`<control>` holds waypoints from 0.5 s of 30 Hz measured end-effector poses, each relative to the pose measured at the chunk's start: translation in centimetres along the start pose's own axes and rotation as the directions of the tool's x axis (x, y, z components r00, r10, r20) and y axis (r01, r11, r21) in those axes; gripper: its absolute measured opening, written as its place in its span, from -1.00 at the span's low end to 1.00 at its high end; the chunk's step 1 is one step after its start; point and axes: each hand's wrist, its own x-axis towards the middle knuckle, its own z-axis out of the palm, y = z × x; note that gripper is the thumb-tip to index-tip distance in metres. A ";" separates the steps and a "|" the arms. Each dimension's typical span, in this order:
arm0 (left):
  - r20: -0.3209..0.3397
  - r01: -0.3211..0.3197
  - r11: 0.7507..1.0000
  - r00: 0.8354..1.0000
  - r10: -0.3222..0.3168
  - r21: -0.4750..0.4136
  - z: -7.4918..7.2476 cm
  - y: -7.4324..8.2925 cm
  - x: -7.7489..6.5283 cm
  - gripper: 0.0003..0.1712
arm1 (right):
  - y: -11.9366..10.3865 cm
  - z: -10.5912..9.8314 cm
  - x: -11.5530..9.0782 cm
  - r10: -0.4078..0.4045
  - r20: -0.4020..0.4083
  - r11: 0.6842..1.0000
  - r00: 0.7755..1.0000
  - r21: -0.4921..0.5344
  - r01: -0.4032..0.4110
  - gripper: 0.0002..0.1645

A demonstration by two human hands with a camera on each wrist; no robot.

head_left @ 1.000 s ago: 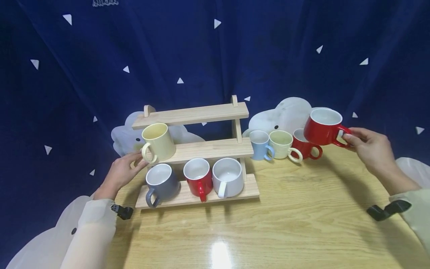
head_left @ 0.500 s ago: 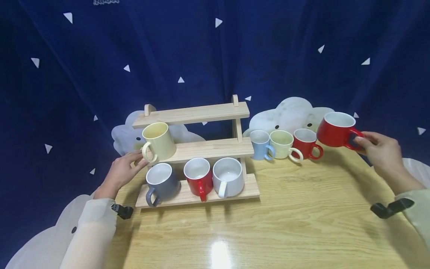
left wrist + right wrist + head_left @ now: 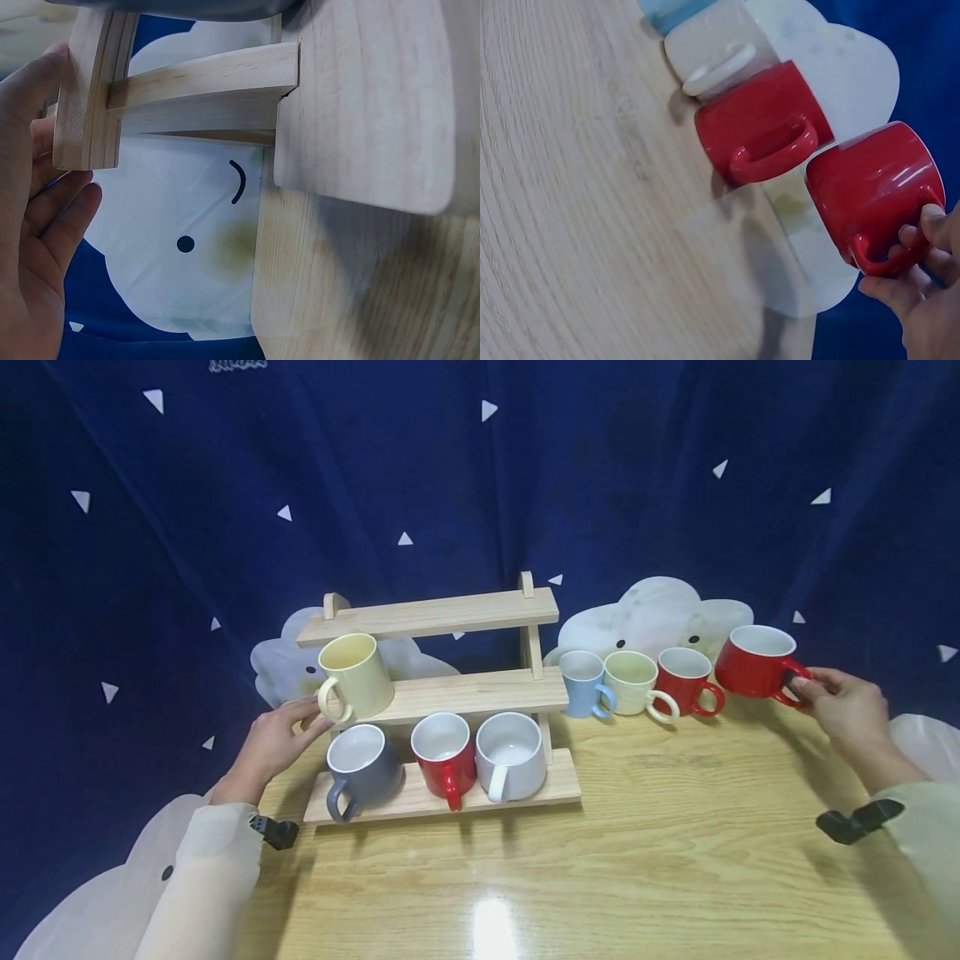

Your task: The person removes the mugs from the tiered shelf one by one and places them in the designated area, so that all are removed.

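My right hand [image 3: 851, 710] pinches a red mug [image 3: 756, 662] by its handle, at the right end of a row of mugs. In the right wrist view that red mug [image 3: 877, 187] is raised off the wood, close beside another red mug [image 3: 761, 124]. At the left, my left hand [image 3: 273, 739] grips the end of the middle board of a wooden rack [image 3: 480, 693], thumb on one face and fingers on the other. A yellow mug [image 3: 356, 677] stands on that board next to the hand. On the bottom board are a grey mug [image 3: 363, 768], a red mug [image 3: 442, 756] and a white mug [image 3: 510, 756].
Right of the rack, a blue mug [image 3: 581, 685], a pale green mug [image 3: 628, 681] and a red mug [image 3: 684, 681] stand in a row on the wooden table [image 3: 675, 843]. Behind hangs a dark blue curtain [image 3: 420, 468] with white cloud shapes.
My right hand has carried the red mug rightward, then lowered it toward the table beside the row. The left hand stays at the rack.
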 end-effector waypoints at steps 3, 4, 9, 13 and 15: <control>-0.004 0.001 1.000 1.000 -0.001 -0.001 0.0 0.0 0.0 -0.43 | 0.6 0.3 0.1 -0.023 0.001 0.998 1.000 -0.061 0.023 -0.33; -0.006 0.001 1.000 1.000 -0.001 -0.002 0.0 0.0 0.0 -0.43 | 0.8 0.4 0.1 -0.030 -0.001 0.997 1.000 -0.074 0.030 -0.34; -0.012 0.002 1.000 1.000 -0.002 -0.008 0.2 -0.2 -0.1 -0.43 | 1.9 1.2 0.4 -0.063 -0.035 0.983 0.997 -0.175 0.056 -0.36; -0.011 0.013 1.000 1.000 -0.013 -0.008 0.3 -0.2 -0.1 -0.41 | 2.5 1.6 0.7 -0.062 -0.038 0.980 0.997 -0.193 0.054 -0.37; -0.014 0.012 1.000 1.000 -0.012 -0.009 0.2 -0.2 0.0 -0.41 | 2.7 1.7 0.7 -0.053 -0.037 0.979 0.998 -0.198 0.044 -0.36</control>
